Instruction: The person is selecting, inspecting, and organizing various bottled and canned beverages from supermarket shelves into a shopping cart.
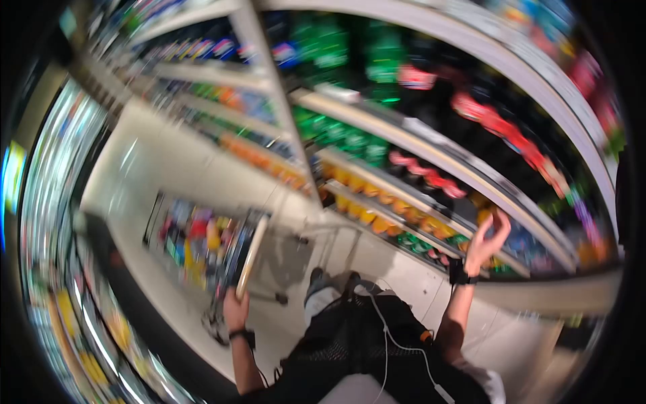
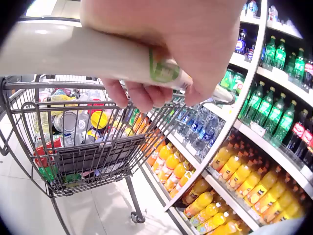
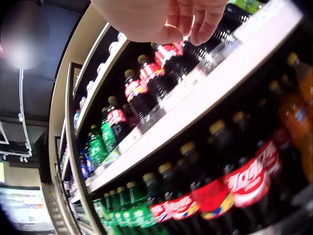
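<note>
Curled round the cart handle (image 2: 58,51), the left hand (image 2: 166,44) seems to steady the loaded cart (image 2: 98,157) while the right hand (image 1: 479,253), loosely bent and empty, hangs near shelved red-labelled bottles (image 3: 152,73), apparently mid-selection, where picking one would call for wider-spread fingers.

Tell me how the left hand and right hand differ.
The left hand curls round the cart's handle; the right hand has loosely bent fingers and no visible hold. The left hand is at the cart, while the right hand is by the drinks shelf. Both wrists wear dark bands.
</note>
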Available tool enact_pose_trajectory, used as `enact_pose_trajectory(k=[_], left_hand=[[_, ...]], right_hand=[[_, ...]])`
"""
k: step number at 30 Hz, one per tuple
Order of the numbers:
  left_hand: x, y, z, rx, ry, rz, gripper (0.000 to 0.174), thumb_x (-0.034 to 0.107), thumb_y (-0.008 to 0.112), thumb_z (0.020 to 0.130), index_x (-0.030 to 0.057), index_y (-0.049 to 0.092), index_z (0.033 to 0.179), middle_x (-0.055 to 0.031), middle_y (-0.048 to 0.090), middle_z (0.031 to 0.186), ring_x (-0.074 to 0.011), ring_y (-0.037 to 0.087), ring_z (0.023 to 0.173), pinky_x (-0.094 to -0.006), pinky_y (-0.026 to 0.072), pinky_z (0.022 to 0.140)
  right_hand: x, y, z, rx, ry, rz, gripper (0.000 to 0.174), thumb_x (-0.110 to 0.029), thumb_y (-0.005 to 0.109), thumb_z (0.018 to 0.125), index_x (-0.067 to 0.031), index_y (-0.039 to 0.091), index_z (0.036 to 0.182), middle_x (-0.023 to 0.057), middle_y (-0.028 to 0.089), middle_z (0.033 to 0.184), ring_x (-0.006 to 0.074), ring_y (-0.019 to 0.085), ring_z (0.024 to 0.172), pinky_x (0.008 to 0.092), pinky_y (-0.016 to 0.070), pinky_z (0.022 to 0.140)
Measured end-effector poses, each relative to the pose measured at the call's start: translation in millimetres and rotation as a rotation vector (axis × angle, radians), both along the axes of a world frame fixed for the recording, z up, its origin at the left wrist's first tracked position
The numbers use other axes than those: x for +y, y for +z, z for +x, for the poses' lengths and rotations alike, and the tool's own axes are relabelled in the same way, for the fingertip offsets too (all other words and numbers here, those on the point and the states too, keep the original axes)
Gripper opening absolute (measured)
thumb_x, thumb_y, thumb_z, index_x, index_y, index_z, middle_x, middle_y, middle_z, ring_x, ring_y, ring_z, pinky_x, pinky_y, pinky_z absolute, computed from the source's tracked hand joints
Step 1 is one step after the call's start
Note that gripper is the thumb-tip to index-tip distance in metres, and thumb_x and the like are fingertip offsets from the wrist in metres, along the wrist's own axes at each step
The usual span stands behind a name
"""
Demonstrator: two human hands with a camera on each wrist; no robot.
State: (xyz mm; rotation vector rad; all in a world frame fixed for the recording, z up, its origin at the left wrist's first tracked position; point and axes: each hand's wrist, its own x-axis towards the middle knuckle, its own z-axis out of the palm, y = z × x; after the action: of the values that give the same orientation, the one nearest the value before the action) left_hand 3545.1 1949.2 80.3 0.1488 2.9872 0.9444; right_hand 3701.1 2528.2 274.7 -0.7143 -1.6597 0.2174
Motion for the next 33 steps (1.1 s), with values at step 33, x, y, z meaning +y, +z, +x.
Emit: enact_pose_trajectory(k=[33], left_hand=[[-765.2, -148.3, -291.8, -0.577, -0.295, -0.4, 0.067, 0.022, 0.087, 0.053, -0.0134, 0.057, 0.102, -0.0293, 0.063, 0.075, -0.0422, 0.063, 0.085, -0.0485, 0.0401, 0.098]], right_hand=[[-904.4, -232.8, -649.5, -1.037, 0.777, 0.093, 0.028, -0.014, 0.06, 0.067, 0.0001, 0.065, 0.091, 0.0185, 0.049, 0.118, 0.0361, 0.046, 0.101, 0.0441, 0.042, 0.089]])
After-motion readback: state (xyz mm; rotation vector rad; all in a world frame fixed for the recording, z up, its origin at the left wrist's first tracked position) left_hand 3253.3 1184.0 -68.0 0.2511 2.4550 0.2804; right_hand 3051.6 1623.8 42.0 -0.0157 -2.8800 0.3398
